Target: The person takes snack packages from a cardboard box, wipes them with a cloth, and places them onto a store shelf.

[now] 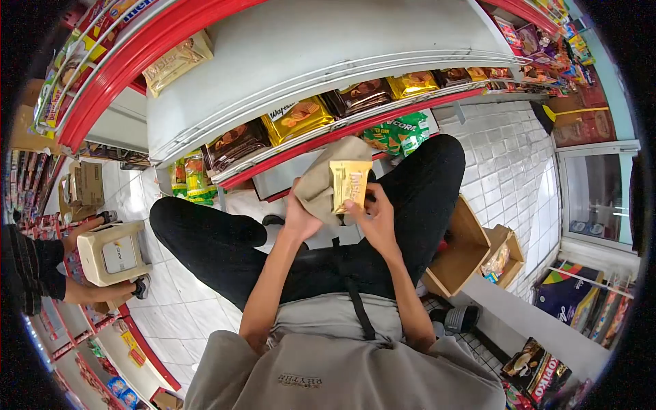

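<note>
Above my lap, my right hand (374,220) grips a small yellow-gold snack packet (350,183) by its lower edge, fingers and thumb closed on it. Behind the packet hangs a beige-grey cloth (320,179), and my left hand (299,217) is wrapped round its left side. The packet's upper part lies in front of the cloth. Part of my left fingers is hidden under the cloth. A similar cream packet (179,63) rests at the left end of the white shelf (328,51) in front of me.
Below that shelf stands a row of wafer packs (297,119). Green snack bags (396,133) sit lower down. Open cardboard boxes (461,249) stand by my right knee. To the left are a beige plastic stool (113,253) and another person's leg (85,290).
</note>
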Available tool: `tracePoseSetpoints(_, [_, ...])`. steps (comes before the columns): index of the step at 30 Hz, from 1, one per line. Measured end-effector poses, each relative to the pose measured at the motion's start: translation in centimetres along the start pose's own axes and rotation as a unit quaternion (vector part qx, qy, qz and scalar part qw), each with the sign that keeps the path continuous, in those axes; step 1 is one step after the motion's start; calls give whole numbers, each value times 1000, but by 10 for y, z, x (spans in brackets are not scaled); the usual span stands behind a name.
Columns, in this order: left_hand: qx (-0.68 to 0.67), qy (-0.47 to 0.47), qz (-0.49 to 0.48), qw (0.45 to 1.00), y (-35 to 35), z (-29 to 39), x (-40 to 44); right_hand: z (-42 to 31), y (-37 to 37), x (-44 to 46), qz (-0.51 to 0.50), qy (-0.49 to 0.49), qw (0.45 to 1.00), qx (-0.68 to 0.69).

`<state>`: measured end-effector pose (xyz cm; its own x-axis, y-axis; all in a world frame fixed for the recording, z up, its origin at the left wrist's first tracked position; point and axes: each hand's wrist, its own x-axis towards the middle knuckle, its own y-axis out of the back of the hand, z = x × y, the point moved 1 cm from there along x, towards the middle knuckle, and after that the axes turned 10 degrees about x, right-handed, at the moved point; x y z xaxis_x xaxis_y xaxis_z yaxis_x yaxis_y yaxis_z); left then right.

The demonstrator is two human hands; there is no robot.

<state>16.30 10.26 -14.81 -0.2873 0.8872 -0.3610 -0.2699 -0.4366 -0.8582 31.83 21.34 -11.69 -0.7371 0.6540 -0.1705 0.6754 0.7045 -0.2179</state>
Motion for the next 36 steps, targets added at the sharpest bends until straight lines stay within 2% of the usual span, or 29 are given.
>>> tracePoseSetpoints(2, [36,8,-8,999,1,-6,0,-5,-4,0,64,0,997,36])
tracePoseSetpoints(3, [36,7,-7,999,1,-8,0,-7,-3,2,63,-1,997,36])
tracePoseSetpoints(6, [160,32,28,986,-2,-12,2,-11,7,9,154,36,974,160])
tracePoseSetpoints(11, [117,44,16,992,-5,-10,0,-2,14,8,165,112,977,75])
tracePoseSetpoints(14, [259,48,37,964,-2,-15,0,-9,7,1,25,73,992,-100])
tracePoseSetpoints(15, [259,49,37,964,-4,-16,0,-7,7,0,25,72,992,-99])
tracePoseSetpoints(16, [338,7,49,940,-7,-15,1,-4,6,-1,0,59,994,-91])
tracePoseSetpoints(18, [488,-77,68,867,-17,-13,3,-1,4,-2,-50,32,996,-74])
tracePoseSetpoints(19, [489,-77,69,866,-18,-15,4,0,5,-2,-50,32,996,-73])
tracePoseSetpoints(22, [485,-89,166,854,-11,-21,5,-1,6,-1,-57,-14,996,-70])
tracePoseSetpoints(23, [486,-89,167,853,-14,-19,4,1,5,-1,-57,-14,996,-69])
tracePoseSetpoints(26, [351,-97,188,912,-19,-8,4,8,2,3,-58,-10,998,-16])
tracePoseSetpoints(27, [351,-97,189,912,-22,-6,3,9,2,3,-59,-10,998,-14])
tracePoseSetpoints(30, [467,-119,160,862,-31,-9,1,6,4,3,-40,-27,999,-23])
tracePoseSetpoints(31, [466,-120,161,862,-29,-9,1,5,3,2,-41,-27,999,-24])
tracePoseSetpoints(34, [505,-144,207,825,-12,-10,0,-1,-4,-1,-63,11,997,-39])
tracePoseSetpoints(36, [490,-129,241,828,-16,-6,-4,-3,-7,0,-67,1,997,-34])
